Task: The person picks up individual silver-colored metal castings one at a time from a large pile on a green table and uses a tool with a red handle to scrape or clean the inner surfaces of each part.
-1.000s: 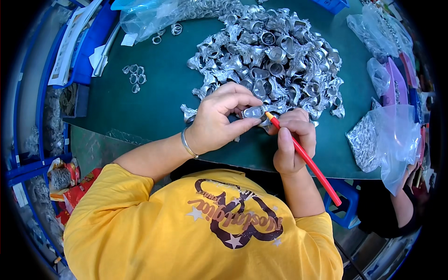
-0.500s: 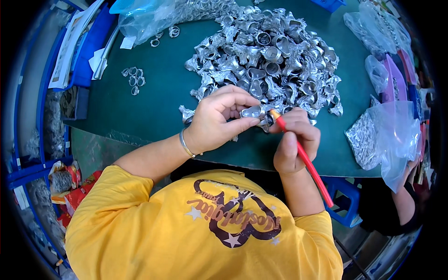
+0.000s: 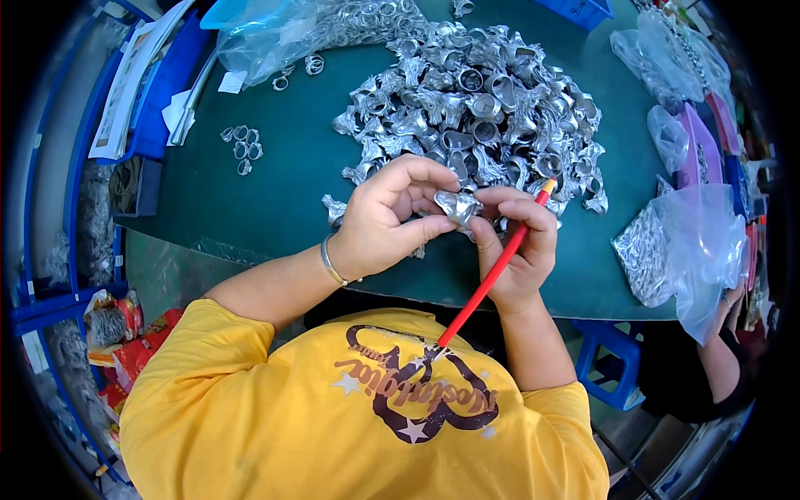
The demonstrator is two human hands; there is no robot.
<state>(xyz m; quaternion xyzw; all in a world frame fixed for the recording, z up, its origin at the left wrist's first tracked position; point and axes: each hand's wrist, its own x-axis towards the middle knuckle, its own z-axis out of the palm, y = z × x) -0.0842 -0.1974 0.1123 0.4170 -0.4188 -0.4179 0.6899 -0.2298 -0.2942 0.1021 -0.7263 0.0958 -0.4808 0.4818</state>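
Between the fingers and thumb of my left hand [image 3: 385, 215] is a small silver metal casting [image 3: 457, 206], shaped somewhat like a ring with a sculpted top. My right hand [image 3: 521, 250] has thumb and fingertips at the casting's right side. That same hand grips a red pencil-like stick [image 3: 482, 290], slanted with its pale tip up and to the right and its other end over my shirt. Just beyond both hands rises a large pile of similar castings [image 3: 483, 108]. One loose casting [image 3: 334, 210] lies left of my left wrist's line, beside the pile.
On the green table [image 3: 287, 187], several thin rings [image 3: 242, 149] lie at the left. A clear bag [image 3: 267, 42] and more rings are at the back. Bags of metal parts [image 3: 646, 254] stand at the right, near another person's arm [image 3: 721, 362]. Blue shelving [image 3: 75, 192] lines the left.
The casting has turned in my fingers, its hollow no longer facing up. My right hand has come to it, and the red stick has swung, its lower end now leftward over my shirt.
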